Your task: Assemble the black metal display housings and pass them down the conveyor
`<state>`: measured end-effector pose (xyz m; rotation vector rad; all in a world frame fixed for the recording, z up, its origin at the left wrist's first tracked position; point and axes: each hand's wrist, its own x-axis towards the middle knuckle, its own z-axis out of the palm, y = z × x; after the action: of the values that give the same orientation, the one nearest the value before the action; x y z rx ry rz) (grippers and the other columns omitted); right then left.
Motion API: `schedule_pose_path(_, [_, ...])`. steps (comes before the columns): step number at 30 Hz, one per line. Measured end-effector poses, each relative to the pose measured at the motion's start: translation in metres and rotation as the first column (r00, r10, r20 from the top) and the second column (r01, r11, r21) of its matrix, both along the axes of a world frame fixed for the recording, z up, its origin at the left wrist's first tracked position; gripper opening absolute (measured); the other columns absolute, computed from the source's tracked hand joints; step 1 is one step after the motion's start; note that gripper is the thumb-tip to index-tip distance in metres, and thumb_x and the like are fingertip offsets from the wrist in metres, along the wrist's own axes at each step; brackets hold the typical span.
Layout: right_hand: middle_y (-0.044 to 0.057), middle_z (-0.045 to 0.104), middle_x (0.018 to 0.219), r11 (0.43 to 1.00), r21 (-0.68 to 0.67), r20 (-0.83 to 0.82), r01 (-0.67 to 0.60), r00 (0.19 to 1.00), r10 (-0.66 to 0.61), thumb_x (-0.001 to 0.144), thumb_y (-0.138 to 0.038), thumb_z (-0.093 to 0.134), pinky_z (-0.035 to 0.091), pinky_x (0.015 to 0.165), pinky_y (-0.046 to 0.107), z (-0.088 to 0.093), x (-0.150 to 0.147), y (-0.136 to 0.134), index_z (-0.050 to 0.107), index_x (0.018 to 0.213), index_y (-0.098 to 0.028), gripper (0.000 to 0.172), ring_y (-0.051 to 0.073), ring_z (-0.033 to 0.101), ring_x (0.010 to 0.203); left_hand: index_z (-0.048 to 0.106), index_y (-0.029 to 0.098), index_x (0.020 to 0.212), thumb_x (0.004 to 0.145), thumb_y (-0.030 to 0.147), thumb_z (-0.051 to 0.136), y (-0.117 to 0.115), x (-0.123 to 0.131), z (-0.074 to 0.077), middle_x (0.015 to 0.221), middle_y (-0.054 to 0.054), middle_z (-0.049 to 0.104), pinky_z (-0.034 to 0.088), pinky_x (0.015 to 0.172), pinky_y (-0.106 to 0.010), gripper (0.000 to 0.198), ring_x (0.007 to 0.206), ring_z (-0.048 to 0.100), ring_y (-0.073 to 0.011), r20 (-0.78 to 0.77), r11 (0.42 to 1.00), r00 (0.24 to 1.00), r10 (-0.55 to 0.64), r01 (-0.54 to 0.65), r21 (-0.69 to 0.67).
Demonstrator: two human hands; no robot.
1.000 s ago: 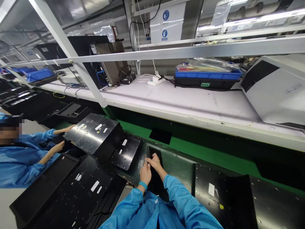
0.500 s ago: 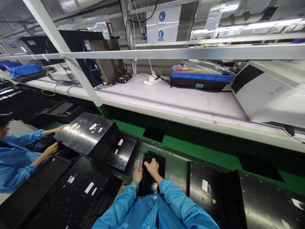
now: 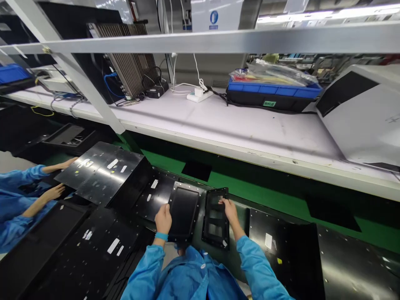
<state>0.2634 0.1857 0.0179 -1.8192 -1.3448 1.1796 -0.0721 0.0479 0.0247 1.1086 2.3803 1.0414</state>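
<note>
My left hand (image 3: 163,219) grips the left edge of a black rectangular panel with a pale rim (image 3: 183,211), held just above the dark work surface. My right hand (image 3: 230,210) holds the right side of a black plastic frame with open windows (image 3: 215,218), close beside the panel. Both of my sleeves are blue. The two parts sit side by side and apart in front of me.
Large black metal plates with white labels (image 3: 103,175) lie to my left, another plate (image 3: 275,246) to my right. A co-worker's hands (image 3: 53,192) rest by the left plates. Beyond the green belt (image 3: 250,187) stands a white bench (image 3: 218,125) with a blue tray (image 3: 271,89).
My hands were together on one dark stacked piece. Now they have drawn apart, the left with the panel and the right with the frame. My view has tilted down.
</note>
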Motion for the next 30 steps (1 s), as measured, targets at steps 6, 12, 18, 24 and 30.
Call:
schedule_pose_path(6, [0.018,0.081,0.095,0.936,-0.353,0.435,0.009,0.887,0.155,0.086,-0.042,0.065,0.056,0.088,0.043,-0.024,0.049,-0.002,0.077,0.107,-0.014,0.037,0.038,0.078,0.101,0.078,0.018,0.101,0.098,0.038,0.048,0.034,-0.095,0.026,0.095,-0.013,0.079,0.049,0.084,-0.035,0.037,0.094,0.069,-0.0288,-0.016,0.985,0.989,0.144,-0.145,-0.095])
schedule_pose_path(12, [0.016,0.080,0.106,0.927,-0.322,0.558,-0.192,0.752,0.350,0.096,-0.052,0.064,0.054,0.091,0.044,-0.006,0.020,0.060,0.078,0.092,-0.023,0.033,0.037,0.075,0.109,0.079,0.019,0.095,0.093,0.039,0.052,0.064,-0.150,0.010,0.096,-0.012,0.080,0.052,0.087,-0.038,0.033,0.098,0.071,-0.0305,0.076,0.980,0.992,0.104,-0.090,-0.177])
schedule_pose_path(18, [0.020,0.058,0.155,0.844,-0.068,0.587,-0.533,0.662,0.466,0.082,-0.047,0.086,0.044,0.117,0.044,0.012,-0.100,0.202,0.051,0.155,-0.015,0.087,0.035,0.054,0.144,0.077,0.020,0.093,0.089,0.047,0.055,0.074,-0.152,0.007,0.090,-0.012,0.078,0.054,0.092,-0.046,0.034,0.093,0.070,-0.0332,0.001,0.944,0.974,0.227,-0.220,-0.246])
schedule_pose_path(24, [0.024,0.057,0.154,0.810,-0.079,0.481,-0.581,0.689,0.542,0.063,-0.059,0.099,0.038,0.122,0.052,-0.011,-0.186,0.276,0.061,0.141,-0.017,0.097,0.045,0.043,0.150,0.073,0.021,0.093,0.095,0.048,0.054,0.037,-0.120,0.023,0.108,-0.013,0.076,0.057,0.099,-0.043,0.033,0.105,0.071,-0.0289,-0.101,0.975,0.971,0.217,-0.210,0.075])
schedule_pose_path(30, [0.024,0.067,0.137,0.837,-0.173,0.503,-0.519,0.684,0.528,0.077,-0.063,0.089,0.046,0.115,0.056,-0.006,-0.199,0.288,0.068,0.131,-0.010,0.079,0.043,0.056,0.135,0.077,0.023,0.097,0.095,0.053,0.063,-0.003,-0.065,0.050,0.103,-0.008,0.076,0.060,0.091,-0.039,0.034,0.099,0.072,-0.0251,0.122,0.984,0.983,0.138,-0.151,0.099])
